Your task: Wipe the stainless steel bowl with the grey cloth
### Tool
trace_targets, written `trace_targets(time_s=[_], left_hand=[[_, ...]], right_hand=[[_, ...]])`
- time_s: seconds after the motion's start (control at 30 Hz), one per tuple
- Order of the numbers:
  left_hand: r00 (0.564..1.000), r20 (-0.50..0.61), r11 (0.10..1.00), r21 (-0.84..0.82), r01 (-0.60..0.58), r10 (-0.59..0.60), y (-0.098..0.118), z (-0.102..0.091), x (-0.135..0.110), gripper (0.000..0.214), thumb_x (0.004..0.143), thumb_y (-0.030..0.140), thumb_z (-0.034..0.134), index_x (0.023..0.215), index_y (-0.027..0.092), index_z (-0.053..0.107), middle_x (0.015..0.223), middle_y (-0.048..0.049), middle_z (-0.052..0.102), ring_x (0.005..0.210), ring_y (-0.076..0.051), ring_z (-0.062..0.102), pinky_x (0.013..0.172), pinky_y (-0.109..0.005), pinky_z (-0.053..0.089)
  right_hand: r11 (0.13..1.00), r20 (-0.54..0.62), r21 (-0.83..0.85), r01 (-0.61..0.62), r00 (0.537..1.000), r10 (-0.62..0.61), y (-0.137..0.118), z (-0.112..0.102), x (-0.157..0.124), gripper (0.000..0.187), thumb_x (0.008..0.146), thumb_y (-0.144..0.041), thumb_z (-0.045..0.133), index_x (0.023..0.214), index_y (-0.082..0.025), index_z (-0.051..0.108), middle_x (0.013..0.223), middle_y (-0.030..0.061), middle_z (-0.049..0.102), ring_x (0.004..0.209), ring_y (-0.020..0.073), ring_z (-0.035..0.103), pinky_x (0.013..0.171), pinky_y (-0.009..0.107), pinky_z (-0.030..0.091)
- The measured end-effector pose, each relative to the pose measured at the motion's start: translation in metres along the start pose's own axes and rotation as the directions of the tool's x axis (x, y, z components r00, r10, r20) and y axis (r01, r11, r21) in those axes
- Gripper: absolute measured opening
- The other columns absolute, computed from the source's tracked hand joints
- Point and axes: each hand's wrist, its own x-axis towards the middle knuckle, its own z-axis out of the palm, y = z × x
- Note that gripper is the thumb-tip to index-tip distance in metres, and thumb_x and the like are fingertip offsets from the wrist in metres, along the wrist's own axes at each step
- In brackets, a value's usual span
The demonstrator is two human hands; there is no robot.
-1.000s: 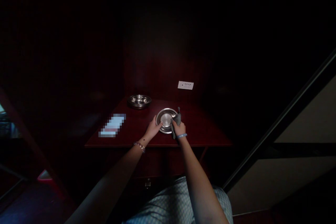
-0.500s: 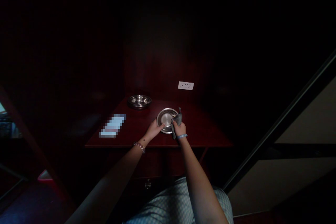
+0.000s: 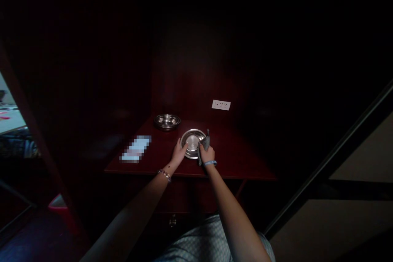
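On the dark red table (image 3: 239,159) the left hand (image 3: 178,153) lies with fingers spread against the near-left rim of the steel plate (image 3: 192,142); the right hand (image 3: 206,154) is clenched on a grey cloth (image 3: 205,144) at its right edge; a steel bowl (image 3: 167,121) sits far left; a white socket panel (image 3: 221,105) on the far wall.

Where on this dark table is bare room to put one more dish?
The widest bare patch of the table lies right of the right hand and grey cloth, below the socket panel. A smaller one lies between the flat card and the left hand. The middle is crowded: steel plate, hands, bowl behind.
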Motion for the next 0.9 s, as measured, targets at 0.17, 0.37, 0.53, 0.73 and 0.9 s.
trace_targets(time_s=[0.17, 0.37, 0.53, 0.73, 0.9], left_hand=[[0.978, -0.170, 0.989, -0.109, 0.102, -0.119, 0.005, -0.006, 0.002, 0.036, 0.080, 0.021, 0.050, 0.116, 0.015, 0.051, 0.120, -0.0108, 0.060, 0.112, -0.022, 0.056, 0.099, -0.037, 0.042], [0.989, -0.109, 0.985, -0.150, 0.082, -0.099, 0.010, -0.006, 0.001, 0.034, 0.078, 0.015, 0.046, 0.111, 0.013, 0.056, 0.114, -0.0103, 0.064, 0.107, -0.021, 0.059, 0.100, -0.038, 0.041], [0.997, -0.049, 0.992, -0.113, 0.053, -0.058, 0.012, -0.006, 0.003, 0.034, 0.075, 0.013, 0.047, 0.106, 0.013, 0.060, 0.112, -0.0090, 0.065, 0.106, -0.022, 0.058, 0.100, -0.038, 0.040], [0.991, -0.093, 0.986, -0.146, 0.078, -0.092, 0.011, -0.002, 0.004, 0.032, 0.074, 0.012, 0.050, 0.103, 0.012, 0.061, 0.107, -0.0093, 0.067, 0.102, -0.023, 0.060, 0.098, -0.039, 0.041], [0.996, -0.075, 0.971, -0.239, 0.033, -0.052, 0.016, 0.003, 0.001, 0.033, 0.075, 0.018, 0.055, 0.107, 0.016, 0.060, 0.108, -0.0076, 0.066, 0.104, -0.021, 0.059, 0.099, -0.037, 0.040]], right_hand=[[0.998, 0.019, 0.069, -0.002, 1.000, 0.001, -0.016, 0.018, -0.005, 0.034, 0.081, -0.038, 0.050, 0.094, -0.014, 0.070, 0.093, 0.0152, 0.071, 0.090, 0.0254, 0.067, 0.071, 0.027, 0.048], [0.999, 0.032, 0.045, 0.006, 0.999, -0.007, -0.009, 0.013, -0.004, 0.033, 0.081, -0.038, 0.049, 0.089, -0.013, 0.070, 0.091, 0.0151, 0.071, 0.090, 0.0252, 0.067, 0.072, 0.027, 0.048], [0.993, 0.124, 0.115, 0.023, 0.992, -0.038, 0.000, 0.005, -0.001, 0.029, 0.079, -0.036, 0.051, 0.081, -0.014, 0.069, 0.083, 0.0099, 0.072, 0.083, 0.0211, 0.067, 0.067, 0.022, 0.047], [0.972, 0.101, 0.232, 0.022, 0.994, -0.047, 0.007, 0.009, 0.000, 0.031, 0.077, -0.039, 0.051, 0.081, -0.013, 0.068, 0.084, 0.0093, 0.072, 0.084, 0.0214, 0.067, 0.069, 0.023, 0.047], [0.946, 0.137, 0.319, -0.051, 0.991, 0.008, 0.012, 0.008, 0.007, 0.034, 0.073, -0.042, 0.053, 0.087, -0.014, 0.068, 0.087, 0.0088, 0.072, 0.087, 0.0228, 0.067, 0.071, 0.025, 0.049]])
